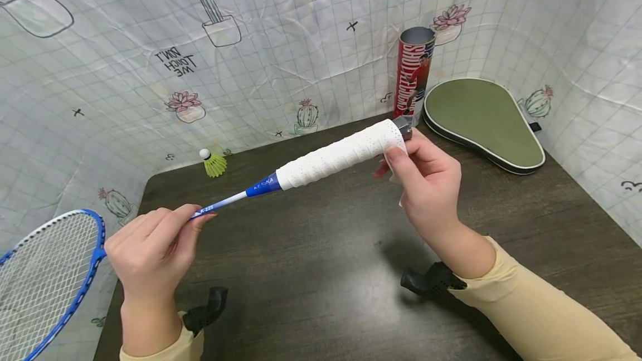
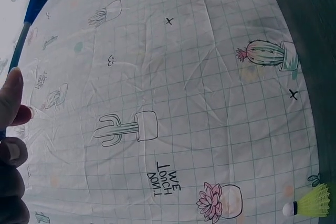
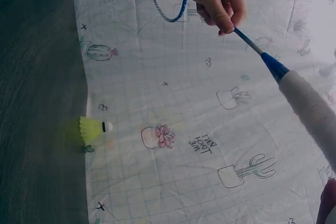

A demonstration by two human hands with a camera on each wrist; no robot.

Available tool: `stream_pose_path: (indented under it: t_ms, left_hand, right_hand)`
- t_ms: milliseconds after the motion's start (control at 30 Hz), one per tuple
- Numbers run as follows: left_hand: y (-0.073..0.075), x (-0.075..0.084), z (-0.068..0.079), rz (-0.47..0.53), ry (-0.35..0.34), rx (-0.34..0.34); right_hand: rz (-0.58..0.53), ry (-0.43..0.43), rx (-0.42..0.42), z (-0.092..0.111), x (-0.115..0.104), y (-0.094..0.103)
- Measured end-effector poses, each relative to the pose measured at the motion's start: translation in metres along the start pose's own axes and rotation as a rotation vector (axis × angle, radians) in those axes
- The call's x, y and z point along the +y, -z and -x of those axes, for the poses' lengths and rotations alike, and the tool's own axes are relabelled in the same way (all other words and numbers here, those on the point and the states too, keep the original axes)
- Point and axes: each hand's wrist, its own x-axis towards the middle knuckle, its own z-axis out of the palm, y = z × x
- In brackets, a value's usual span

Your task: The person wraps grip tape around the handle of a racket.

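Observation:
A blue-and-white badminton racket (image 1: 264,184) is held in the air, slanting up to the right in the head view. My left hand (image 1: 150,249) grips its thin shaft, with the strung head (image 1: 55,272) beyond that hand at the left. White perforated grip tape (image 1: 341,160) is wound around the handle in overlapping turns. At the handle's far end, my right hand (image 1: 431,183) pinches the tape between thumb and fingers. A dark bit of the handle's butt (image 1: 403,126) shows past the tape. A loose piece of tape hangs below the right thumb, partly hidden by the palm.
Behind the dark table (image 1: 311,272) hangs a cactus-print cloth (image 1: 281,43). A yellow shuttlecock (image 1: 214,164) lies at the back left. A red shuttlecock tube (image 1: 413,74) stands at the back right, beside a green paddle-shaped case (image 1: 481,121).

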Motion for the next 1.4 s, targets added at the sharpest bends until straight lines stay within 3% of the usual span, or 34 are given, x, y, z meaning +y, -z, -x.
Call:
stream_pose_path:
  t_ms: [500, 833, 1067, 1267, 1400]
  left_hand:
    - [-0.004, 0.007, -0.002, -0.018, 0.110, 0.016]
    - [0.000, 0.011, -0.009, 0.009, 0.071, -0.085]
    - [-0.004, 0.010, -0.007, 0.059, 0.043, -0.028]
    - [-0.005, 0.006, -0.001, 0.042, 0.031, 0.001]
    - [-0.004, 0.007, -0.001, 0.042, 0.040, -0.017]
  right_hand:
    - [0.008, 0.007, -0.059, -0.003, 0.000, 0.003]
    - [0.006, -0.002, -0.057, -0.003, 0.001, 0.004]
    - [0.035, 0.002, 0.005, -0.001, 0.001, 0.004]
    - [0.019, 0.001, -0.030, -0.002, 0.000, 0.005]
    - [-0.008, 0.020, -0.053, -0.003, 0.000, 0.005]
